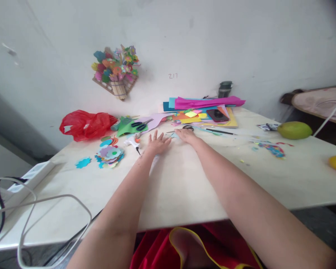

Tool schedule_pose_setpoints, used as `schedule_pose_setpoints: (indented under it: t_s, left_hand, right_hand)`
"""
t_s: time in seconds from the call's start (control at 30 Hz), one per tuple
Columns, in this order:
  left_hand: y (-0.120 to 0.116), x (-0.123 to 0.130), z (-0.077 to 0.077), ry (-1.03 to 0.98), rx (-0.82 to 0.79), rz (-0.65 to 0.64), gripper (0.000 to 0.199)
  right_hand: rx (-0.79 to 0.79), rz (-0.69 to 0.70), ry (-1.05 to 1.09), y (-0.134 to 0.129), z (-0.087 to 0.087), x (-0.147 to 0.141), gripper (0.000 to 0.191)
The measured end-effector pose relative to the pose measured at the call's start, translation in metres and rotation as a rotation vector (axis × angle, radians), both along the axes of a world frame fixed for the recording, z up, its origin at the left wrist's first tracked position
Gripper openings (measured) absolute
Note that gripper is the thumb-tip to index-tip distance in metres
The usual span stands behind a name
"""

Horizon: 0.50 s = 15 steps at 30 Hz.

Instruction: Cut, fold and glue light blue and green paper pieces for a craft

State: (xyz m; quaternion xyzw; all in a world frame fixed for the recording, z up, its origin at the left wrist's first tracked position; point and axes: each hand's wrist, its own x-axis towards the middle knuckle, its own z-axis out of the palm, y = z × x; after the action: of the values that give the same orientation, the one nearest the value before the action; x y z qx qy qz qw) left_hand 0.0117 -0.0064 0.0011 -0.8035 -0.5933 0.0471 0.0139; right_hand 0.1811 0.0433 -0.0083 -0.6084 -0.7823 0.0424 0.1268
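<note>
My left hand (158,144) lies palm down on the table with its fingers spread, and it holds nothing. Just left of it is a white glue gun (133,142) with a black nozzle. Opposite, my right hand (185,135) is stretched low over the table, its fingers pointing left. A pair of dark-handled scissors (188,127) lies at its far edge, partly covered by the fingers; whether they touch is unclear. Small light-blue paper scraps (173,135) lie between the two hands. Left of the glue gun sits a pile of coloured flower-shaped cutouts (109,155).
Behind are more black scissors (140,126), a red plastic bag (86,125), stacked coloured sheets (207,102) and a phone (217,115). On the right lie a pencil (220,131), a green mango (294,130) and scraps (274,150). A power strip (30,181) with cables occupies the left edge.
</note>
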Motion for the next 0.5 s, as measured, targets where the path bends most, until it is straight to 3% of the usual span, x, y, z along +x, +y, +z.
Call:
schedule_pose_setpoints:
  t_s: [0.2,0.5]
  left_hand:
    - [0.006,-0.001,0.000,-0.063,-0.008,0.042,0.059]
    - [0.008,-0.010,0.004,-0.128,-0.053,0.099,0.057]
  right_hand:
    - [0.019,0.037,0.018,0.003,-0.002,-0.006,0.049]
    - [0.023,0.017,0.005,0.007,-0.009,-0.010,0.055]
